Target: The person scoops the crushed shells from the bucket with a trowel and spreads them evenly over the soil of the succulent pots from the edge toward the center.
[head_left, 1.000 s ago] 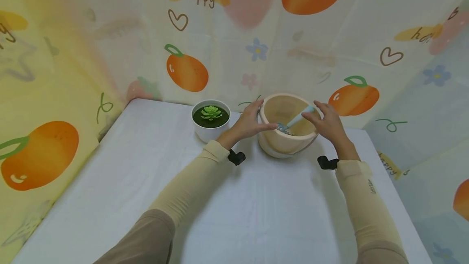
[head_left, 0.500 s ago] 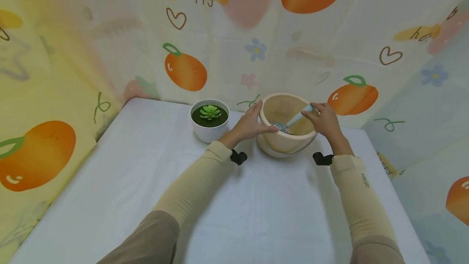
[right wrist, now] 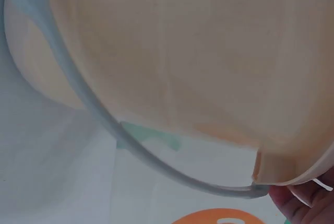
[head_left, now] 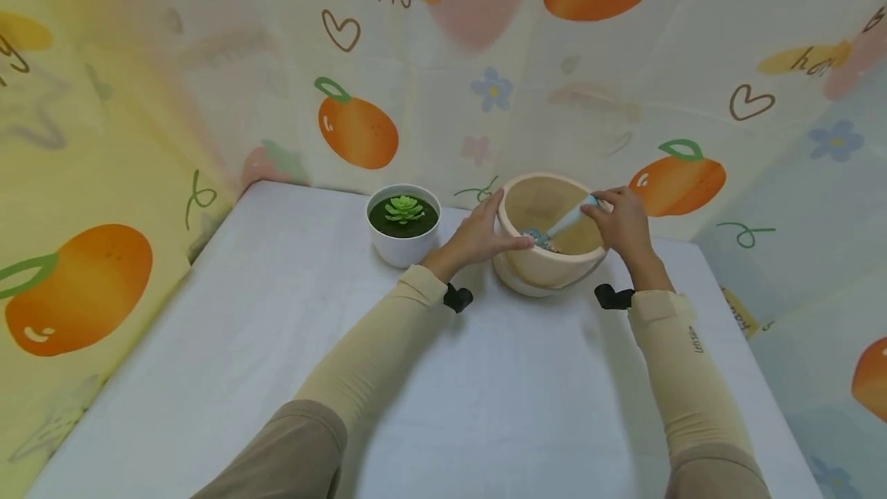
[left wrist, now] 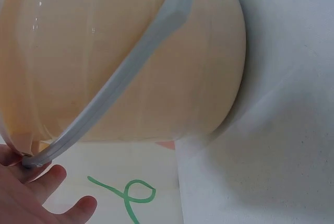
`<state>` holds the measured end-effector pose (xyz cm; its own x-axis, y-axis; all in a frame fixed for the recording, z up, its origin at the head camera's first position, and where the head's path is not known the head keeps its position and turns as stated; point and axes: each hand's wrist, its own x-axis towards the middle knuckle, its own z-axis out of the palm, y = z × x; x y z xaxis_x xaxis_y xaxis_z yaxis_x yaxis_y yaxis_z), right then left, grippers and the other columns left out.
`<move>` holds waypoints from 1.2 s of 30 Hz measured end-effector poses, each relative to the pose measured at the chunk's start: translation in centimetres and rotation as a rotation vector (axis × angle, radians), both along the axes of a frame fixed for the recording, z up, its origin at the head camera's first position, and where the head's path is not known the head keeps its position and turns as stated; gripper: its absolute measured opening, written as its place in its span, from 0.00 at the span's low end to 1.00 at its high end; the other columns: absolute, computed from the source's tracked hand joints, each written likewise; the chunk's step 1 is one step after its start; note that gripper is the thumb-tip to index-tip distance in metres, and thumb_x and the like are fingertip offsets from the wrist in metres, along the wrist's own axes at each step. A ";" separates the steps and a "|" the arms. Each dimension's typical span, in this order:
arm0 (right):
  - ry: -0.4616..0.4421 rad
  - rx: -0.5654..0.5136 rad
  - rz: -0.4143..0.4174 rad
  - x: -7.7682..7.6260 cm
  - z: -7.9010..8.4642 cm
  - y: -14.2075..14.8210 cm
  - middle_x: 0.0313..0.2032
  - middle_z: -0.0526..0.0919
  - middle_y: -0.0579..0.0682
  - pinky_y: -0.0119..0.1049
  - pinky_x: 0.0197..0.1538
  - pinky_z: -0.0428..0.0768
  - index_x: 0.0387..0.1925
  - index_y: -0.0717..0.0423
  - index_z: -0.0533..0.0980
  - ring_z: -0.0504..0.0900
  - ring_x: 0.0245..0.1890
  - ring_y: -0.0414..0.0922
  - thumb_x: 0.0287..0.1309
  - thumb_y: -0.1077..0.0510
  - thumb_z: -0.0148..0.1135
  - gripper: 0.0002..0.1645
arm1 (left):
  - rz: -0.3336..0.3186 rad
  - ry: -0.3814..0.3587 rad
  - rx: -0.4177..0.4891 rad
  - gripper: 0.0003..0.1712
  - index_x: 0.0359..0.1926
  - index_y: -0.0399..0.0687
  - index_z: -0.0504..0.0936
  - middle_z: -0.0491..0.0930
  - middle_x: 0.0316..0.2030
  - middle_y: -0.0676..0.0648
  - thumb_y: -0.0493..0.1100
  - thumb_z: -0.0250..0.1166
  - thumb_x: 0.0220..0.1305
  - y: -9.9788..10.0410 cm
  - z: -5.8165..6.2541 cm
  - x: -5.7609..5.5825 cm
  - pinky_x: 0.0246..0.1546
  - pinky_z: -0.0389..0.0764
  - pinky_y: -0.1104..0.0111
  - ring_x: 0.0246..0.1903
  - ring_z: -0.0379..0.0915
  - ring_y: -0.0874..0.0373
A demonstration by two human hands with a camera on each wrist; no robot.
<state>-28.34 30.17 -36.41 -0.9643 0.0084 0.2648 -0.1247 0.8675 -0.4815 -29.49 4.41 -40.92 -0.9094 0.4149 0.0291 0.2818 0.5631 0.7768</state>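
Observation:
A peach plastic bucket (head_left: 547,276) with a grey-blue bail handle (left wrist: 117,83) stands upright near the back of the table. Spread along its left side, my left hand (head_left: 478,233) rests on the rim, thumb over the near edge and fingers straight. Leaning inside the bucket is a tool with a light-blue handle (head_left: 571,218); its lower end is too small to make out, among small speckled bits. Thumb and fingers of my right hand (head_left: 622,223) pinch the top of that handle at the right rim. From the right wrist, only fingertips (right wrist: 284,200) show, below the rim.
Left of the bucket is a white pot (head_left: 402,249) with a green succulent (head_left: 404,209) in dark filling. A white cloth covers the table (head_left: 499,399). Directly behind hangs a fruit-printed curtain (head_left: 416,60), with more of it at both sides.
My right hand has closed from spread fingers beside the light-blue handle to a pinch on its top. The left hand stays at the rim. The head view has shifted slightly.

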 end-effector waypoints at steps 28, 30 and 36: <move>-0.223 -0.291 0.041 -0.9 0.7 -4.3 0.42 0.82 0.63 0.23 0.36 0.80 0.49 0.68 0.73 0.83 0.32 0.41 0.65 0.47 0.61 0.27 | 0.030 0.068 0.040 0.66 0.78 0.51 0.44 0.50 0.76 0.45 0.69 0.71 0.48 -0.1 -0.4 0.1 0.70 0.63 0.51 0.74 0.50 0.47; -0.196 -0.256 0.042 -0.8 0.7 -4.4 0.41 0.82 0.64 0.22 0.35 0.78 0.48 0.68 0.74 0.84 0.32 0.42 0.65 0.45 0.60 0.28 | 0.037 0.072 0.054 0.66 0.77 0.51 0.44 0.50 0.76 0.45 0.68 0.72 0.48 -0.1 -0.5 0.1 0.70 0.63 0.51 0.74 0.50 0.47; -0.132 -0.241 0.040 -0.6 0.7 -4.3 0.40 0.83 0.65 0.20 0.33 0.77 0.47 0.68 0.75 0.87 0.38 0.56 0.65 0.46 0.61 0.26 | 0.023 0.060 0.116 0.66 0.77 0.49 0.44 0.50 0.76 0.46 0.66 0.73 0.49 0.0 -0.8 0.0 0.71 0.61 0.53 0.75 0.49 0.49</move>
<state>-28.89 25.91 -35.75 -0.9911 0.0172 0.1321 -0.0791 0.7216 -0.6878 -29.46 4.44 -41.73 -0.9136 0.3851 0.1306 0.3183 0.4775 0.8190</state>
